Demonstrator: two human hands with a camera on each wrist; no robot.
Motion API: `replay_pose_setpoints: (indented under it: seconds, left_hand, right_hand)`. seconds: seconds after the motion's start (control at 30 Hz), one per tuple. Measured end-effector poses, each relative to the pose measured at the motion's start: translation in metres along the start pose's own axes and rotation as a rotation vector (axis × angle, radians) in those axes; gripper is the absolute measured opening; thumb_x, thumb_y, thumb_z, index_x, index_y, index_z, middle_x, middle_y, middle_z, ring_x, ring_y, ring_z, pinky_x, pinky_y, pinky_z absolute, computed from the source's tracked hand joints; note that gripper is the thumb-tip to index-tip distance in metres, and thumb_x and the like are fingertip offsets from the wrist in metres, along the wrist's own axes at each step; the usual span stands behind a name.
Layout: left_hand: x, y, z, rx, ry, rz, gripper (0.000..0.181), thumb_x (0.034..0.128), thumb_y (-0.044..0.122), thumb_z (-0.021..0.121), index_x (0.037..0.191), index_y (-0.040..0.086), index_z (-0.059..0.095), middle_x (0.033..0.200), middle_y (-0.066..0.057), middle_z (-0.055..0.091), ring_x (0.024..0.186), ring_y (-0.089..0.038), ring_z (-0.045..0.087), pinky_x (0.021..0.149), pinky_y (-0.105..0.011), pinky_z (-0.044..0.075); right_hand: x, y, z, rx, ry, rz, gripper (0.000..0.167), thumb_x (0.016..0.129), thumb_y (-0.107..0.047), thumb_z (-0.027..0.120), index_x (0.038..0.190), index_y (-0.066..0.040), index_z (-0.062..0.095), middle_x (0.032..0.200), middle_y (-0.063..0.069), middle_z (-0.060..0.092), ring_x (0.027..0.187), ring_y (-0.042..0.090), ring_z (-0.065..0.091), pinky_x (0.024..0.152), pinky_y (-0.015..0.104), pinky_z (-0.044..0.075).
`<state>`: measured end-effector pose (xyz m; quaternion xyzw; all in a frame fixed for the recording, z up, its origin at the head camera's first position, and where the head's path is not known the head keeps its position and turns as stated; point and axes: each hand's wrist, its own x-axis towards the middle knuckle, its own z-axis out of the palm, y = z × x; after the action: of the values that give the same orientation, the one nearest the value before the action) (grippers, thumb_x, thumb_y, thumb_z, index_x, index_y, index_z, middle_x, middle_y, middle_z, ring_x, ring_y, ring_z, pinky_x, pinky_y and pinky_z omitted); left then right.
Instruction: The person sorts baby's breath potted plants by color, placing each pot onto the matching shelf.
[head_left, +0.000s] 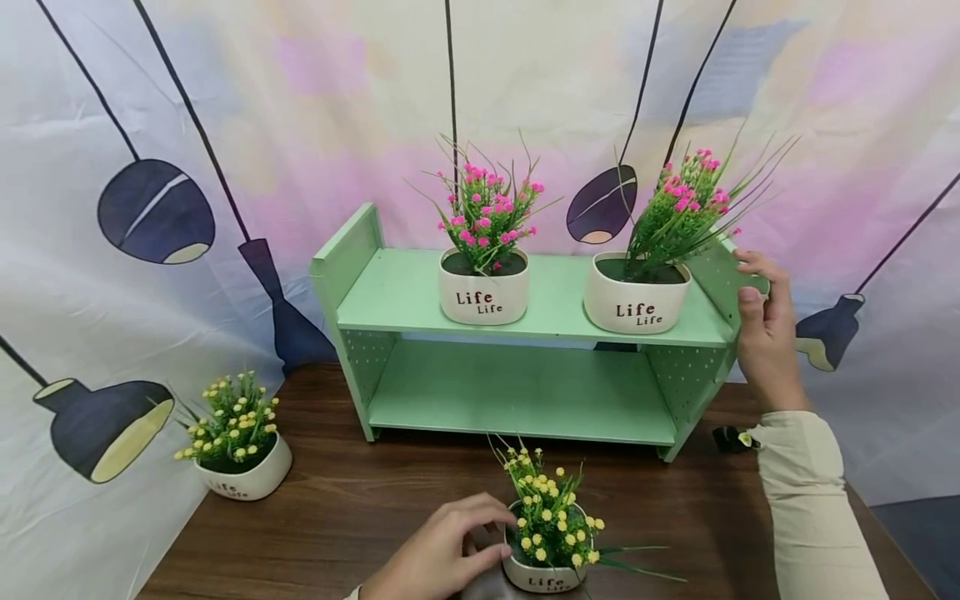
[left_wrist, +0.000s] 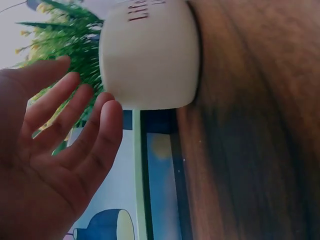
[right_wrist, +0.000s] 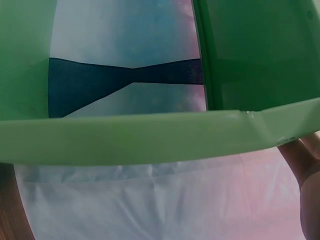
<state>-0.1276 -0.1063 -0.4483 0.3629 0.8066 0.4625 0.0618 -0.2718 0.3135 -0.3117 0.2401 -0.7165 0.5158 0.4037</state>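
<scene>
Presently, on my feed, I see the left hand (head_left: pixel 442 546) with thumb and fingers apart, at the rim of the yellow-flowered pot (head_left: pixel 543 575) just to its right; whether they touch it, I cannot tell. The right hand (head_left: pixel 772 350) curls round the end of the shelf (head_left: pixel 517 387); to its left, on top, stand two pink-flowered pots (head_left: pixel 483 292). Another yellow-flowered pot (head_left: pixel 258 475) stands beyond the left hand, to its left.

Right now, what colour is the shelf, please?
The shelf is light green, showing best in the head view.
</scene>
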Motion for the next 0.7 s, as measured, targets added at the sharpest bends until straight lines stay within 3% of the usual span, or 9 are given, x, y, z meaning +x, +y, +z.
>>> replay_pose_setpoints:
  seconds: [0.2,0.33,0.5,0.7]
  left_hand:
    - [-0.001,-0.003,0.010,0.221,-0.050,-0.005,0.021,0.1041,0.032,0.071,0.121,0.021,0.073,0.124,0.011,0.064,0.100,0.003,0.062,0.076,-0.020,0.055]
    - [-0.001,-0.004,0.014,0.320,-0.046,0.040,0.015,0.1028,0.032,0.072,0.113,0.021,0.074,0.120,0.012,0.063,0.102,0.003,0.063,0.076,-0.017,0.054]
    - [0.000,-0.003,0.017,0.387,-0.051,0.112,0.006,0.1031,0.027,0.072,0.105,0.021,0.075,0.110,0.012,0.064,0.096,0.005,0.061,0.073,-0.011,0.050]
    - [0.002,-0.004,0.021,0.423,-0.057,0.132,0.004,0.1008,0.026,0.075,0.099,0.022,0.074,0.102,0.014,0.062,0.087,0.009,0.056,0.068,-0.007,0.045]
  right_hand:
    - [0.000,-0.003,-0.002,-0.006,-0.007,-0.002,0.043,0.115,-0.026,0.040,0.145,0.005,0.044,0.160,0.006,0.045,0.153,0.023,0.032,0.114,0.030,0.024]
    - [0.001,-0.003,-0.002,-0.007,-0.020,-0.007,0.042,0.115,-0.026,0.040,0.145,0.004,0.044,0.160,0.006,0.044,0.153,0.023,0.032,0.116,0.031,0.024]
    - [0.001,-0.002,-0.002,-0.008,-0.024,-0.013,0.042,0.115,-0.024,0.040,0.145,0.005,0.044,0.160,0.007,0.044,0.154,0.023,0.031,0.120,0.031,0.023]
    - [0.001,0.000,-0.002,-0.005,-0.030,-0.009,0.041,0.115,-0.024,0.039,0.145,0.004,0.044,0.160,0.007,0.043,0.155,0.024,0.029,0.121,0.032,0.023]
